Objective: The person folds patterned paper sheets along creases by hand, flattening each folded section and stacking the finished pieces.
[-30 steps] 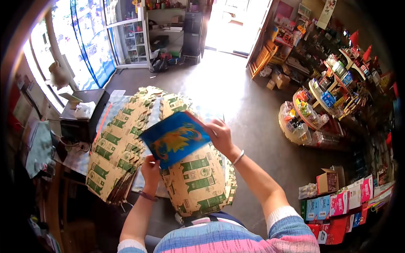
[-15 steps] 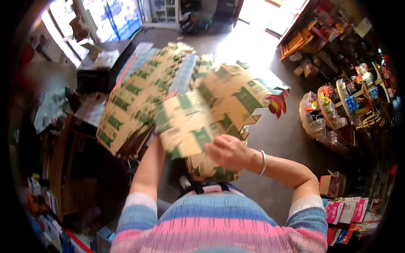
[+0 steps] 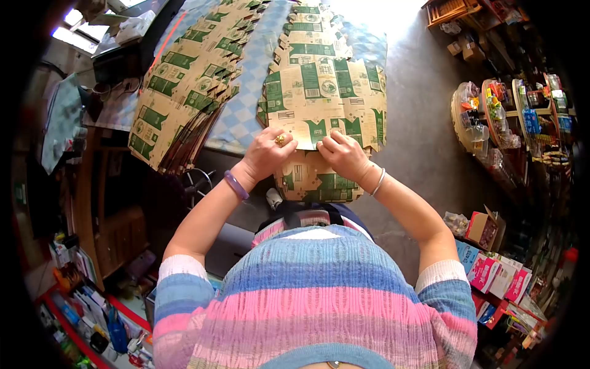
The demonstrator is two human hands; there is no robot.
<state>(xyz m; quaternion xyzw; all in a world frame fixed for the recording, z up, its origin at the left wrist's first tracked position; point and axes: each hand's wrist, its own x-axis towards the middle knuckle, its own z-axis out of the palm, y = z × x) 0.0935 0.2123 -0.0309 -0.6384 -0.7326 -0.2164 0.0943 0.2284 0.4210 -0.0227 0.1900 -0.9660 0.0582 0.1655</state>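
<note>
A brown kraft cardboard sheet [image 3: 319, 104] with green print lies flat over the near end of an overlapping row of like sheets [image 3: 305, 27]. My left hand [image 3: 268, 150], with a gold ring, has its fingers closed on the sheet's near edge at the left. Farther right on that edge, the fingers of my right hand [image 3: 345, 158] pinch it too. Below both hands shows more printed cardboard [image 3: 316, 178], close to my lap. To the left, a fanned stack of the same sheets [image 3: 184, 80] leans across the table.
A blue-and-white checked tablecloth [image 3: 236, 117] shows between the stacks. Round tiered shelves [image 3: 491, 129] with packaged goods stand at the right. Pink and white boxes [image 3: 495, 277] lie at the lower right. A shelf with a red edge [image 3: 126, 310] holds small goods at lower left.
The sheet, tilted up and blurred in my hands before, now lies flat on the row. My left hand has come out from behind it to the near edge. The view has tipped downward.
</note>
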